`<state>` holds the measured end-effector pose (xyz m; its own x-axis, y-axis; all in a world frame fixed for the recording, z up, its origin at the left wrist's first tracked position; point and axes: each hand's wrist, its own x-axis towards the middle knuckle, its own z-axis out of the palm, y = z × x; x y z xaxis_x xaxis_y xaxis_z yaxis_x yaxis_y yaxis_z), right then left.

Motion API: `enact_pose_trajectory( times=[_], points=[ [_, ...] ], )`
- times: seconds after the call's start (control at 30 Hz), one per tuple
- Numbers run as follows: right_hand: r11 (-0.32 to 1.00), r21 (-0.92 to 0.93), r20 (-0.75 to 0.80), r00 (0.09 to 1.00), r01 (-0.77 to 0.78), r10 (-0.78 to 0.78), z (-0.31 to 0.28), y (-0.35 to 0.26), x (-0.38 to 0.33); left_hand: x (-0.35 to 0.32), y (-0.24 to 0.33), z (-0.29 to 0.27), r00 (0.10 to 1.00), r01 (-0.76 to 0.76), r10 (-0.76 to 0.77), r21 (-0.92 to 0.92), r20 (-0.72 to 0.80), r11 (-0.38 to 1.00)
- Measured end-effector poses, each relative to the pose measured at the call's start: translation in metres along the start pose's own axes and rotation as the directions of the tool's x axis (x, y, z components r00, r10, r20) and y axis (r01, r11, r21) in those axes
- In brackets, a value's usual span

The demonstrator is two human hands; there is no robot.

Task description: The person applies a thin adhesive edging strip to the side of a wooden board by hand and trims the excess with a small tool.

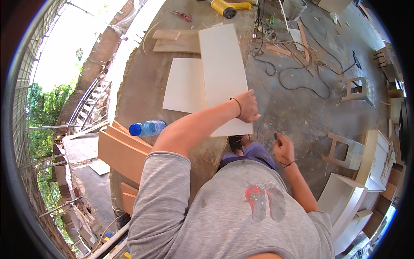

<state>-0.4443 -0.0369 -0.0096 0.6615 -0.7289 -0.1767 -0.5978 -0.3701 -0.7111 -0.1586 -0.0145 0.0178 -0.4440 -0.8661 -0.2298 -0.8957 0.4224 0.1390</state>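
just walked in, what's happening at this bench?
A person in a grey shirt stands at a rough workbench. Their left hand rests on the near right edge of a long white panel, which lies partly over a second pale board. Their right hand is off the bench, pinching a small dark object; what it is cannot be told. A water bottle lies on the bench's left edge, a yellow power tool at the far end.

Blue-capped bottle, label perhaps blue
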Motion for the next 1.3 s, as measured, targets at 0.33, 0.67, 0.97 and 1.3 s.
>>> enact_pose_trajectory(
  times=[0.33, 0.67, 0.97, 1.3],
  points=[
    [0.911, 0.388, -0.114, 0.974, -0.139, 0.197, -0.011, 0.000, 0.058, 0.011, -0.056, -0.025, 0.797, 0.597, -0.577, -0.091, 0.178, 0.797],
    [0.677, 0.682, 0.130, 0.957, -0.277, 0.261, -0.004, 0.018, 0.133, -0.006, -0.107, 0.000, 0.567, 0.808, -0.820, -0.249, 0.083, 0.533],
    [0.981, 0.171, 0.032, 0.996, -0.093, 0.088, -0.003, 0.004, 0.167, -0.007, -0.097, 0.032, 0.587, 0.431, -0.639, -0.477, -0.497, 0.766],
    [0.819, 0.068, 0.200, 0.797, 0.569, -0.570, 0.044, -0.042, 0.153, -0.010, -0.110, 0.045, 0.353, 0.756, -0.821, -0.380, -0.449, 0.532]
  ],
)
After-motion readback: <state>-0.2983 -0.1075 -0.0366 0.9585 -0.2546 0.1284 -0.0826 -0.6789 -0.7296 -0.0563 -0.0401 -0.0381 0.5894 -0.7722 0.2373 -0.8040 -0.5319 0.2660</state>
